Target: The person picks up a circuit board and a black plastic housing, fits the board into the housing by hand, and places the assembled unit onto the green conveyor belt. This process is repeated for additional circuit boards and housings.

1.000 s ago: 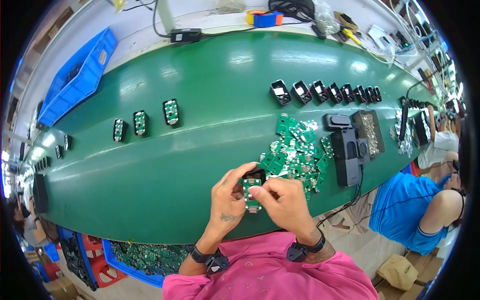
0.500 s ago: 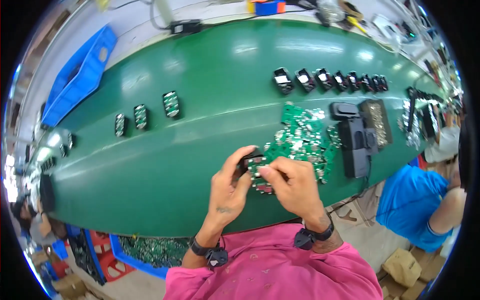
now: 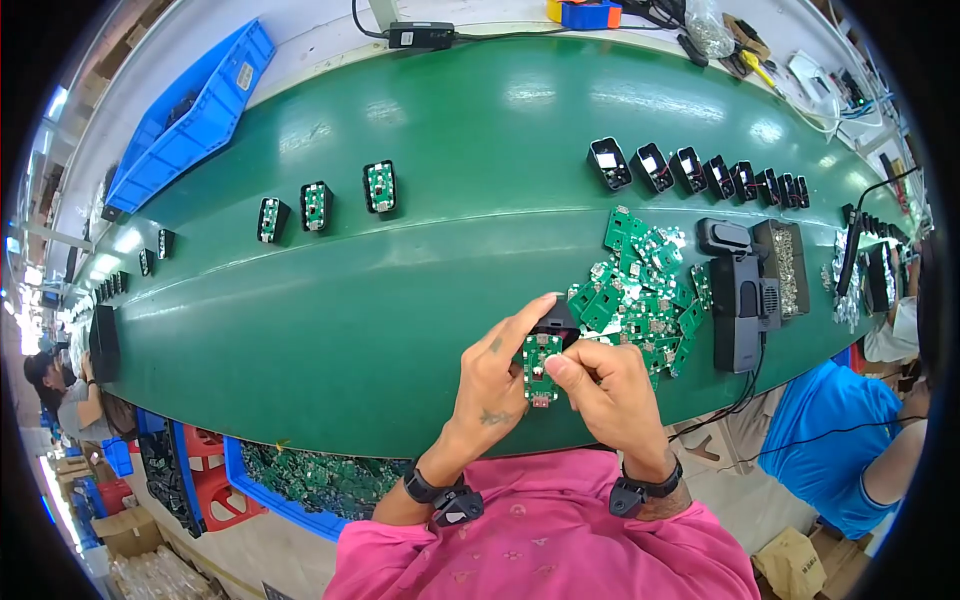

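My left hand (image 3: 490, 388) is closed around a small black plastic case (image 3: 557, 321), its index finger along the far end. Against the near side of the case sits a green circuit board (image 3: 541, 388), face up, with a reddish part at its near end. My right hand (image 3: 615, 395) pinches the board's right edge, thumb on top; its other fingers are curled and partly hidden. Just beyond both hands lies a loose pile of green circuit boards (image 3: 640, 290). Whether the board is joined to the case by wires cannot be made out.
Several open black cases (image 3: 655, 168) stand in a row at the back right. Cases fitted with boards (image 3: 316, 206) stand at the left. A black device (image 3: 735, 315) and a box of small metal parts (image 3: 790, 265) lie right of the pile. A blue bin (image 3: 185, 130) is far left.
My head view has shifted, so the table's things appear further right. The board in my hands now shows straighter and more fully. Both hands keep their hold.
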{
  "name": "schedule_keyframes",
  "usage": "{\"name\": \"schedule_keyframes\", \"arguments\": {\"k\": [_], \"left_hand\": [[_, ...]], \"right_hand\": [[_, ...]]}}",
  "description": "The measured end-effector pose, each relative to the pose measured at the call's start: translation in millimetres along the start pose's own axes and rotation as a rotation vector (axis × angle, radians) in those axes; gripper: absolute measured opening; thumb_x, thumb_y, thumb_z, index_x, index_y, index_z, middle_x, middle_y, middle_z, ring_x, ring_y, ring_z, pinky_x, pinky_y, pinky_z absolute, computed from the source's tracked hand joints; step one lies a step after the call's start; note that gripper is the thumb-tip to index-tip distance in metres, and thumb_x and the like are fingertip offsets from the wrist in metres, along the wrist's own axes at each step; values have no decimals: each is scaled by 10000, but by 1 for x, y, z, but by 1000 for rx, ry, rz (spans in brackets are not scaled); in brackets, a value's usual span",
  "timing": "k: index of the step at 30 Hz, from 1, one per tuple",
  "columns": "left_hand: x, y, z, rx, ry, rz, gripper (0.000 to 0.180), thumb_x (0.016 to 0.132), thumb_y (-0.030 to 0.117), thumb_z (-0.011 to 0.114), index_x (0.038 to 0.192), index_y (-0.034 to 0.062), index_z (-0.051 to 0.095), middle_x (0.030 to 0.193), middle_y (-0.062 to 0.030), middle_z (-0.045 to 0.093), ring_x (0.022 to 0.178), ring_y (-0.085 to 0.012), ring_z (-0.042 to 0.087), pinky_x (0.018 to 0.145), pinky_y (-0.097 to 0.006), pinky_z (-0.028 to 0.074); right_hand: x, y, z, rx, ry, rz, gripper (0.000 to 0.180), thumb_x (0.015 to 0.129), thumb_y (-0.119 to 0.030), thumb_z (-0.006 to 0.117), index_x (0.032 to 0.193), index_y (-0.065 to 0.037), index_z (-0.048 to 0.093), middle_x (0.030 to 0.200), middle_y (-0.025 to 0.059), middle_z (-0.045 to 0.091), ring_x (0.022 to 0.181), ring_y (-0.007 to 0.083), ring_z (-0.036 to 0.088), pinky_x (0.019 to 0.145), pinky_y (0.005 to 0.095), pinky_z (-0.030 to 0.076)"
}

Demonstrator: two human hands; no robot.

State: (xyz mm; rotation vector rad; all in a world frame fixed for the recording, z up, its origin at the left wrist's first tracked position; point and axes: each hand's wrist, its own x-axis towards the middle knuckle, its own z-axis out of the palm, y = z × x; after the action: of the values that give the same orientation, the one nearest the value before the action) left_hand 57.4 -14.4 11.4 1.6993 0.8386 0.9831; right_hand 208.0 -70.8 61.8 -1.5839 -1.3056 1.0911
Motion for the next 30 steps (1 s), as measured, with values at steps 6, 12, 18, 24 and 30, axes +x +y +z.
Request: {"name": "schedule_keyframes", "arguments": {"k": [6,12,18,24,30], "left_hand": [[-3,6,1,65,95,-36,650,821,-127,570,1429,94,506,1205,-212,650,1001,-347,687,809,-374,560],[-3,14,-5,63,60,-7,587,860,-126,532,1410,81,514,1215,-197,649,1035,-330,683,804,-363,566],[-3,16,-13,-246,-38,-249,508,907,-65,563,1395,71,519,1198,-147,663,915,-155,687,727,-301,574],[-1,12,-5,-309,79,-307,374,982,54,554,1355,44,522,1135,-123,676,823,-115,669,610,-248,556],[-1,20,-4,-270,93,-242,353,1026,109,497,1366,28,454,1086,-126,663,788,-118,656,526,-203,517]], "right_hand": [[6,0,7,-112,188,-147,253,935,-158,679,756,19,647,540,38,528,471,80,455,449,289,329],[11,2,8,-123,261,-111,259,926,-173,695,751,13,651,527,35,519,468,79,439,446,294,323],[15,5,11,-155,299,-127,296,918,-185,712,704,1,625,503,32,504,452,84,437,442,288,326],[15,14,15,-331,312,-177,171,928,-161,692,873,-2,656,593,51,575,507,92,502,469,289,379],[16,6,5,0,49,-127,478,952,-103,628,1403,-29,490,825,75,638,659,117,572,612,267,475]]}}
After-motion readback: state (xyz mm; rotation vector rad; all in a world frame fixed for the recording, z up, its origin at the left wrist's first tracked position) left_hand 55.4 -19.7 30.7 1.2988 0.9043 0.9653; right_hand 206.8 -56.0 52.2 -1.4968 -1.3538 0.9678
